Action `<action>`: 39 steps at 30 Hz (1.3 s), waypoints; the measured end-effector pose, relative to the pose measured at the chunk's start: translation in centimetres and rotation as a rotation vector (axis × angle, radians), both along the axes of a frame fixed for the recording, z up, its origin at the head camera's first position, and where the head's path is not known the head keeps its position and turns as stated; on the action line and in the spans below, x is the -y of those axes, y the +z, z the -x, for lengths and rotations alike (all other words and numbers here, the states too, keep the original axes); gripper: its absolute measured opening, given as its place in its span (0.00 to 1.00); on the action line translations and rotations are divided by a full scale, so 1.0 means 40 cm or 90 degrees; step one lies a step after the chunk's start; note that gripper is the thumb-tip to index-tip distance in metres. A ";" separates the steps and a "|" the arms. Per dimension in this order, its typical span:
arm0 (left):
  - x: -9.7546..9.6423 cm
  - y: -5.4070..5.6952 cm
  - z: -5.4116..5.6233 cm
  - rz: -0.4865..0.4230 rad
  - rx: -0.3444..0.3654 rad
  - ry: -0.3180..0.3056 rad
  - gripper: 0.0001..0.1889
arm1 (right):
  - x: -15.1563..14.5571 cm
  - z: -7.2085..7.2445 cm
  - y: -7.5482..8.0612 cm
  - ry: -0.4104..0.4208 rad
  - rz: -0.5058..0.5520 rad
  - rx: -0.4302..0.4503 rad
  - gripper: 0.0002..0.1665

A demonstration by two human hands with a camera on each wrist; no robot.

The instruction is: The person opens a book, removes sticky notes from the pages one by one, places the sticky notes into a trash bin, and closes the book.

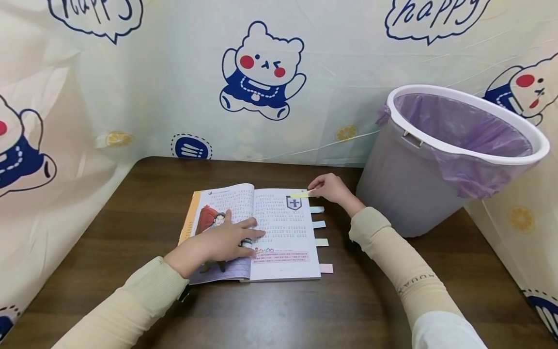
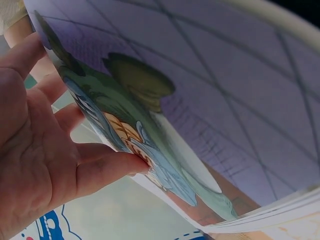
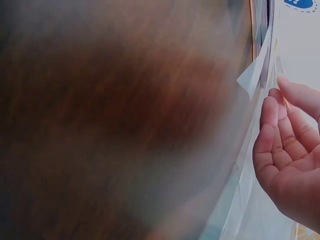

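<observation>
An open book (image 1: 279, 232) lies on the table, printed text on its right page and a coloured picture on its left. My left hand (image 1: 220, 241) rests across the left page with fingers spread, some reaching over the spine; in the left wrist view the fingertips touch the illustrated page (image 2: 210, 100). At the top right corner of the book my right hand (image 1: 332, 188) pinches the outer end of a yellow sticky tab (image 1: 299, 195), whose other end lies over the page by a shield picture. The right wrist view shows thumb and fingers meeting near the page edges.
Several sticky tabs, blue, green and a pink one (image 1: 326, 268), stick out along the book's right edge. A grey bin (image 1: 405, 179) with a purple liner stands at the right, close to my right forearm. A patterned curtain (image 1: 174, 87) hangs behind the brown table (image 1: 305, 315).
</observation>
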State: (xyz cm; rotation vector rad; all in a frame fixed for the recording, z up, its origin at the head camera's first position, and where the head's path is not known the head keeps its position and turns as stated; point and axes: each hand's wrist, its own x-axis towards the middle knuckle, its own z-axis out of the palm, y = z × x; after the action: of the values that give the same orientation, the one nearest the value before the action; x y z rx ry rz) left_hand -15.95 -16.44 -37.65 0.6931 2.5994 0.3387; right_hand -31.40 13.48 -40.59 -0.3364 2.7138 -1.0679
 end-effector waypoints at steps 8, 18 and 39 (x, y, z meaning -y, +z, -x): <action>0.001 -0.001 0.002 -0.004 -0.009 -0.014 0.29 | 0.002 -0.008 0.005 0.004 0.006 0.012 0.09; 0.001 0.004 -0.001 -0.003 -0.005 -0.006 0.29 | -0.005 -0.019 0.006 0.009 -0.021 -0.010 0.08; -0.007 0.013 -0.006 -0.007 0.001 0.003 0.29 | -0.017 -0.045 -0.002 0.004 0.005 -0.016 0.07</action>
State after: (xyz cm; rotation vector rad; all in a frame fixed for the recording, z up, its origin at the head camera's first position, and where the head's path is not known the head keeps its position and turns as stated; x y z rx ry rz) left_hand -15.70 -16.16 -37.13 0.6903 2.6002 0.3554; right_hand -29.61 14.15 -40.66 -0.3613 2.7295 -1.0813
